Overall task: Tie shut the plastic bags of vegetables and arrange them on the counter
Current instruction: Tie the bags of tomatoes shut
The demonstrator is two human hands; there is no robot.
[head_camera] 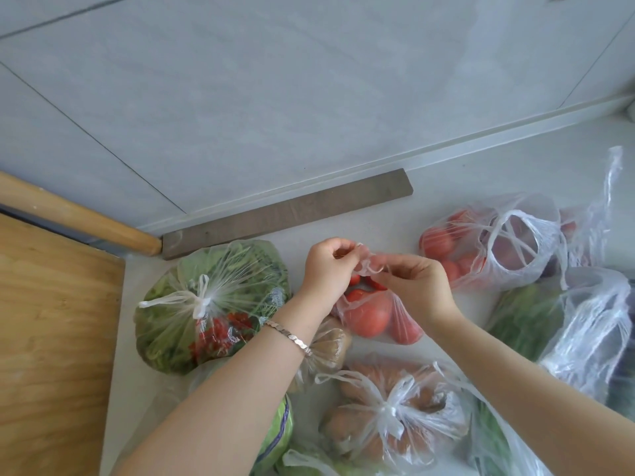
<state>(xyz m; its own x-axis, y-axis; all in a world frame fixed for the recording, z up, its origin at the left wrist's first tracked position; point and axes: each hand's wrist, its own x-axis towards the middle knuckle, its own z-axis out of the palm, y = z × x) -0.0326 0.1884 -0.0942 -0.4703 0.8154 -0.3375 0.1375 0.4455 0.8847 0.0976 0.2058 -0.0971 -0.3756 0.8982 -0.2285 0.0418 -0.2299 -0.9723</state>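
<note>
Left hand (326, 266) and right hand (421, 285) pinch tomato bag (372, 316) handles (367, 266) near counter (446, 176) back edge.

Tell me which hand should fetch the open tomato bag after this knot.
Right: the right hand lies next to the open tomato bag; the left hand would have to cross the bag being tied.

On my feed, the counter (464, 187) is pale grey-white, and the wall tiles (275, 80) are a soft grey crossed by thin dark lines. I see a honey-brown wooden board (51, 338) with wavy grain and a dark grey-brown strip (292, 214). Colours show through clear plastic: the greens bag (213, 304) is deep green with red flecks, the tomato bag (371, 314) red, the knotted bag (388, 410) orange-brown. The bracelet (292, 336) is silver.
</note>
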